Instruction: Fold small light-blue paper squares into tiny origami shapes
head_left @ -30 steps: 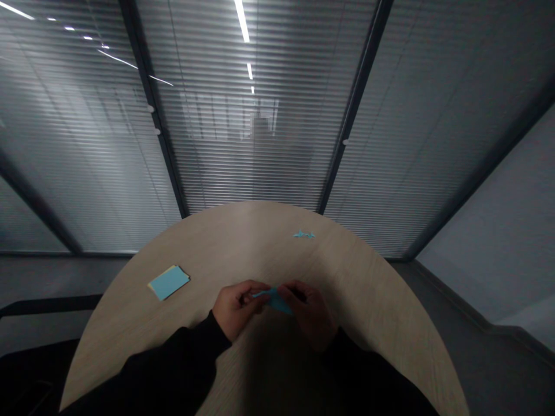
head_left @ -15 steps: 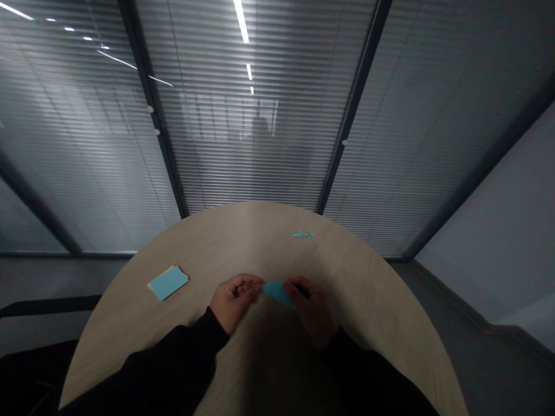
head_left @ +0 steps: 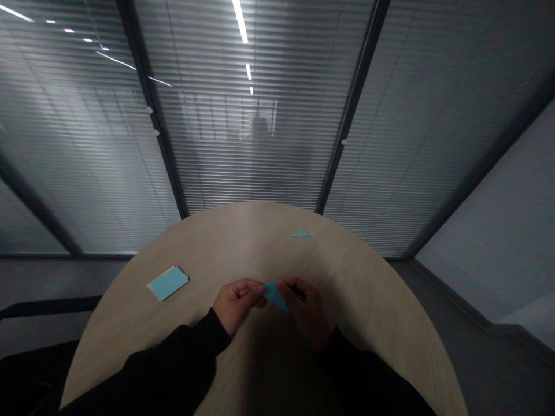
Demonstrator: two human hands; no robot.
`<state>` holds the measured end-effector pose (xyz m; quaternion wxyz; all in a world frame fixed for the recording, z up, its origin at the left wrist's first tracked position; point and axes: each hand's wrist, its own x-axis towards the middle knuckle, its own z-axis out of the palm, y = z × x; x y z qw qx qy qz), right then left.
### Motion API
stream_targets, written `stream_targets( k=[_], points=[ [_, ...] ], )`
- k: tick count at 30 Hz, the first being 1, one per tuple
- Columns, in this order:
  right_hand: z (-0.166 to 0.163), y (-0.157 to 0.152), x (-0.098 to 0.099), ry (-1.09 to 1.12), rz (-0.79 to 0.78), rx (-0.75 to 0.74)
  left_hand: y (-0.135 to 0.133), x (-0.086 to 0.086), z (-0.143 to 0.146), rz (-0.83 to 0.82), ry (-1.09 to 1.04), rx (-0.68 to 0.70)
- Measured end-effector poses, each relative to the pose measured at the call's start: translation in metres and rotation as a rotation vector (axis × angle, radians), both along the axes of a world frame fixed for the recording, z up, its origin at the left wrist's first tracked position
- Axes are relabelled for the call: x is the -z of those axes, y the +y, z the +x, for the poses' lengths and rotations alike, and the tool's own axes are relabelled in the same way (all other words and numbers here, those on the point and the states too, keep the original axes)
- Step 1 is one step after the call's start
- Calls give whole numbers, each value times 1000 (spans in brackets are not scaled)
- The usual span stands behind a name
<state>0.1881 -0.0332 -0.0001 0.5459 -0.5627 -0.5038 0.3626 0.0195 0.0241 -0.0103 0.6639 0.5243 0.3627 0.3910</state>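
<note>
A small piece of folded blue paper is held between my two hands above the near middle of the table. My left hand pinches its left corner between thumb and fingers. On the other side, my right hand grips the paper with the thumb on top, covering its right part. Farther back lie small folded blue paper figures, too small to make out in detail. To the left rests a stack of paper sheets, blue on top with a yellowish edge showing beneath.
The round wooden table has a curved far edge close to glass panels with blinds. A dark chair stands at the left, partly beside the table. A pale wall is on the right.
My hands have drawn slightly closer together, the right one shifting left. Less of the blue paper shows between them. The stack and the small figures stay put.
</note>
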Motion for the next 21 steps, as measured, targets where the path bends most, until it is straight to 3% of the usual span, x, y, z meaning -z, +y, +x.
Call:
stream_targets(
  k=[9, 21],
  points=[
    [1, 2, 2, 31, 32, 38, 1, -1, 1, -28, -35, 101],
    [-2, 2, 2, 27, 13, 0, -3, -9, 0, 84, 38, 90]
  ],
)
